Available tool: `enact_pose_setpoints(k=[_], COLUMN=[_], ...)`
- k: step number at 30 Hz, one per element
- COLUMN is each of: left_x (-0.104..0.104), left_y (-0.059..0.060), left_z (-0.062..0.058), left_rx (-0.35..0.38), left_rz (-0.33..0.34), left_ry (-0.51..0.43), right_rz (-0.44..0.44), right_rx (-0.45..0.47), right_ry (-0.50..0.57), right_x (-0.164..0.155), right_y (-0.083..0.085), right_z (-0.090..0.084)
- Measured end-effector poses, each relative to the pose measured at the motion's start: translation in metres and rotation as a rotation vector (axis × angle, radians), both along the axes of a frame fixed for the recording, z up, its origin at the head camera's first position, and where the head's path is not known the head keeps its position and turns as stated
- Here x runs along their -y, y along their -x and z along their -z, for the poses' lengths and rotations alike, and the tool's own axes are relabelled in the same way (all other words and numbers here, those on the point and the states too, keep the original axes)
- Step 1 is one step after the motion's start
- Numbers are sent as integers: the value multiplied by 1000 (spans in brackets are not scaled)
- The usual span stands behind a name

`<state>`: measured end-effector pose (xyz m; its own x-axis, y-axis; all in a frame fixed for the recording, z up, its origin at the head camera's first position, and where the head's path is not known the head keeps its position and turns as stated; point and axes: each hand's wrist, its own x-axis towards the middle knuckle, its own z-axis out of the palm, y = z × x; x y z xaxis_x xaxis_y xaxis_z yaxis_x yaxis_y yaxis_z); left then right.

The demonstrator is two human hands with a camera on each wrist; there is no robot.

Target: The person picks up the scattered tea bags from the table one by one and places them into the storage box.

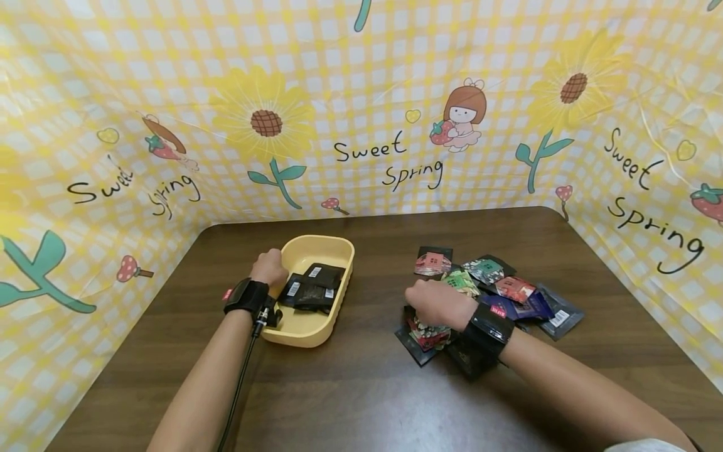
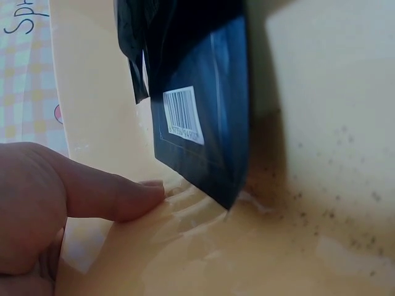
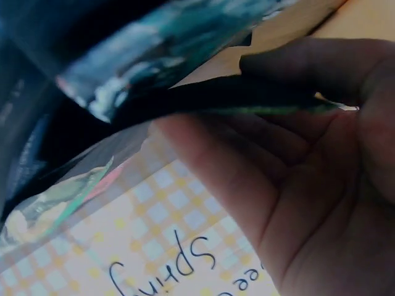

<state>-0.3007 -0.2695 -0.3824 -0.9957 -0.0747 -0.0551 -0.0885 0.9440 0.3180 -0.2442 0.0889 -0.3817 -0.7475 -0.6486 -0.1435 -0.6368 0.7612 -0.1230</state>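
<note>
My left hand [image 1: 270, 268] grips the left rim of a pale yellow plastic basket [image 1: 299, 325]. In the left wrist view its thumb [image 2: 114, 192] presses on the inside of the wall, below a black sachet [image 2: 200, 111] with a barcode label. Several black sachets [image 1: 319, 290] lie overlapping in the basket. Over a loose pile of small printed sachets, my right hand [image 1: 442, 303] pinches a dark flat sachet [image 3: 265, 94] between thumb and fingers. Around that hand lie a green sachet [image 1: 462, 281], a teal one [image 1: 487, 269] and a red one [image 1: 515, 289].
A purple sachet [image 1: 528, 309] and a black barcoded one [image 1: 562, 316] lie at the pile's right. Another red-fronted sachet [image 1: 433, 260] is behind. Brown tabletop [image 1: 373, 351] separates basket and pile. A yellow checked cloth [image 1: 361, 81] surrounds the table's back and sides.
</note>
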Motion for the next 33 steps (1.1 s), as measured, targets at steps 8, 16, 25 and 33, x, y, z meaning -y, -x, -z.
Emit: enact_pose_setpoints(k=[8,16,25,33], left_x=[0,2,0,-1], left_y=[-1,-1,-1,3], left_z=[0,0,2,3], left_rx=[5,1,7,7], left_rz=[4,-5,-11,-22], left_ry=[5,10,4,-3], right_rz=[-86,-160,-214,-337], right_rx=[-293,-528,-629,-741], right_ry=[75,204,286,250], right_x=[0,28,88,128], right_y=[-8,-11,1,8], right_z=[-5,-23,-33,-25])
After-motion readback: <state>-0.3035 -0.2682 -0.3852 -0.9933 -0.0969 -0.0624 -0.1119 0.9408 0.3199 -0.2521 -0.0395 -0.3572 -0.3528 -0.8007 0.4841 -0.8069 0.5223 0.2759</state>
